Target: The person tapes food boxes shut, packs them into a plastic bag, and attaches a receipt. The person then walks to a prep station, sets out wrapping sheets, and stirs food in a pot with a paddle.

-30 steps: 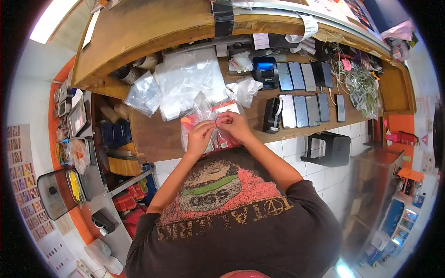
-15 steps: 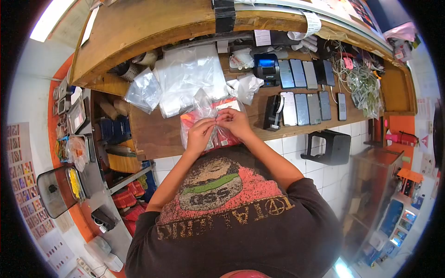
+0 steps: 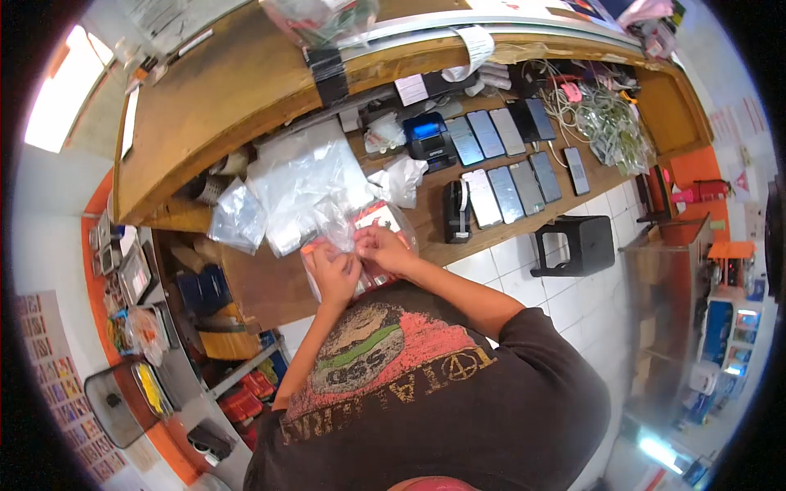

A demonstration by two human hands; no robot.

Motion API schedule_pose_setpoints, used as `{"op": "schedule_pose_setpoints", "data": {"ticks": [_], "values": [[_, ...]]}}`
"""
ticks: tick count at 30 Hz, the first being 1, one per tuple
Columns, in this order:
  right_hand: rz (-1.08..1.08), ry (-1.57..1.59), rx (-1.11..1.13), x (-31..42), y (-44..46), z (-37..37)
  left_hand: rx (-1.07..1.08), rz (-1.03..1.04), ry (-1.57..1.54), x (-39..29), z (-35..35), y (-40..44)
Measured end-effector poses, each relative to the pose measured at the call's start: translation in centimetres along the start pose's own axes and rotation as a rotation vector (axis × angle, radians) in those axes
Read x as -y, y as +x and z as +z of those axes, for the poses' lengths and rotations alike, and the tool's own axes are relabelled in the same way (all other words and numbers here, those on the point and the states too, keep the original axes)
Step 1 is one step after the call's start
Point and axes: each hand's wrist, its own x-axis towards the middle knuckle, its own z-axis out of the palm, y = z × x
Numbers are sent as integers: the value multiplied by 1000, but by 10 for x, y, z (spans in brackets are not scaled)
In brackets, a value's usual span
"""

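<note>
A clear plastic bag (image 3: 404,228) with red and white contents lies at the front edge of the wooden table, close against the shirt. Its gathered top sticks up between my hands. My left hand (image 3: 335,275) is closed, fingertips pinching the plastic on the left side of the bag. Just to the right, my right hand (image 3: 383,250) is also closed in a pinch on the bag's plastic. A small gap shows between the two hands. The fingers partly hide the gathered plastic and the red contents under it.
Behind the bag lies a stack of clear plastic bags (image 3: 307,176), beside a smaller plastic packet (image 3: 237,216). Crumpled white plastic (image 3: 399,181), a black printer (image 3: 430,141) and a tape dispenser (image 3: 458,211) stand rightward. Several phones (image 3: 505,195) lie in rows. A black stool (image 3: 575,245) stands on the floor.
My hands have moved slightly apart; before, their fingertips met over the bag's gathered neck. The whole view has turned and shifted, bringing a plastic bag on the upper shelf into sight.
</note>
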Motion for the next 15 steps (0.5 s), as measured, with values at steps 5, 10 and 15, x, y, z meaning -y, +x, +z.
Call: {"op": "schedule_pose_setpoints", "data": {"ticks": [5,10,15], "values": [[279,404,103,6,-1,-11,76,-76,110,-5,0,-1],[-393,-148,-329,58,64,-87,180,-147,153,-21,-15,16],[-809,-230,-1088,229,107,-194,184,-2,12,-50,-18,61]]}}
